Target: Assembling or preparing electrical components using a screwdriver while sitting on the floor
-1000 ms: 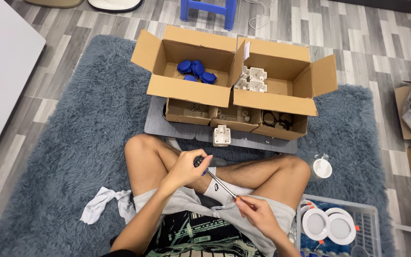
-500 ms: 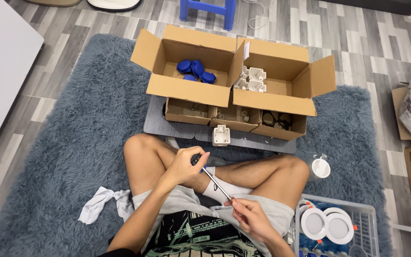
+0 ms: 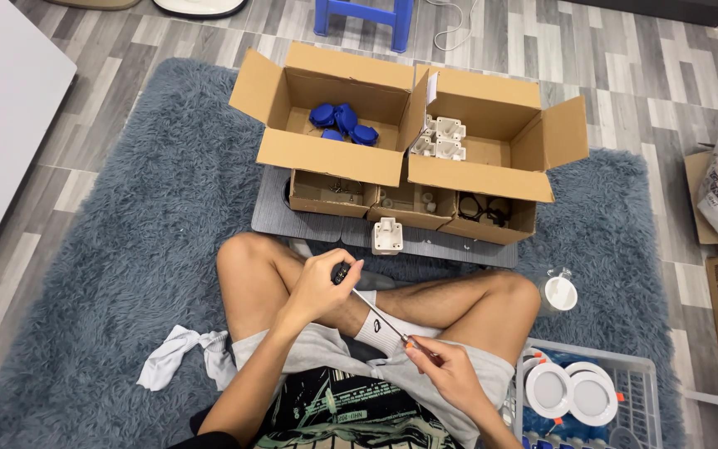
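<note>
A person sits cross-legged on a shaggy grey-blue rug (image 3: 126,249), a crumpled white cloth (image 3: 180,356) by the left thigh. The left hand (image 3: 319,287) wraps a closed grip around the dark handle of a screwdriver (image 3: 376,312), held low over the lap; the right hand (image 3: 446,374) pinches its tip, steadying it. Ahead, open cardboard boxes (image 3: 413,141) keep sorted parts within reach; a white basket (image 3: 592,391) sits rightmost.

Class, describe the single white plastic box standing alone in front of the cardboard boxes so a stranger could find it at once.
Start at the two large open cardboard boxes on the grey rug. Below the low trays in front of them, on the grey board, stands the white plastic box. Unlike its boxed twins, it sits alone outside.
</note>
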